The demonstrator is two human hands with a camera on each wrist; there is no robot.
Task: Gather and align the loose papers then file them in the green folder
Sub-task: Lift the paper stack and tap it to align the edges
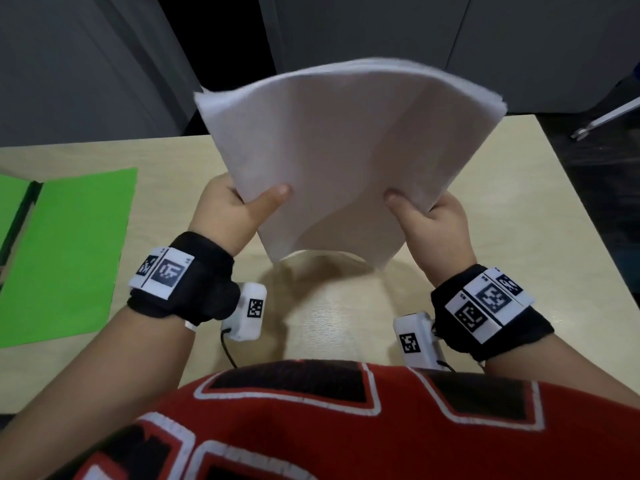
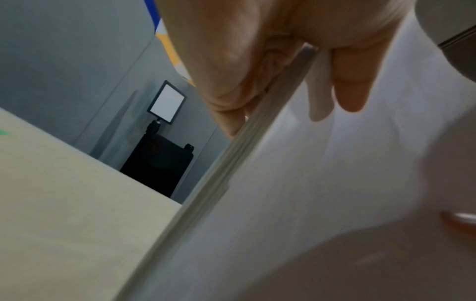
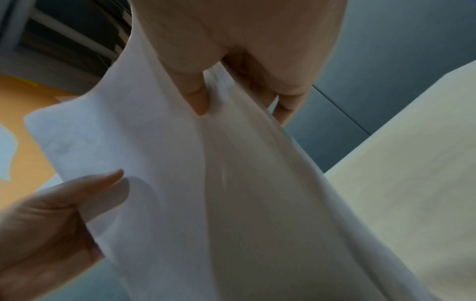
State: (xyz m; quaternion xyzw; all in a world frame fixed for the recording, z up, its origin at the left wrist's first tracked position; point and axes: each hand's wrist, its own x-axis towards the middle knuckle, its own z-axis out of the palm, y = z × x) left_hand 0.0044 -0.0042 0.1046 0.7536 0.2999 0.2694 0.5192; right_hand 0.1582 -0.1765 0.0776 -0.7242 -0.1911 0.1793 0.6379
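A stack of white papers [image 1: 346,150] stands nearly upright over the middle of the beige table [image 1: 519,188], bowed, its lower edge just above the tabletop. My left hand [image 1: 239,209] grips its left side, thumb on the near face and fingers behind. My right hand [image 1: 427,223] grips the right side the same way. In the left wrist view the stack's edge [image 2: 231,167] runs past my left hand [image 2: 270,67]. In the right wrist view my right hand [image 3: 231,67] pinches the papers [image 3: 206,183]. The green folder [image 1: 69,251] lies open flat at the table's left.
The folder's dark spine [image 1: 19,216] runs along its left half at the frame's edge. Grey partitions [image 1: 86,64] stand behind the table. A metal chair leg [image 1: 606,119] shows beyond the far right corner. A dark stand with a framed panel [image 2: 167,101] is past the table.
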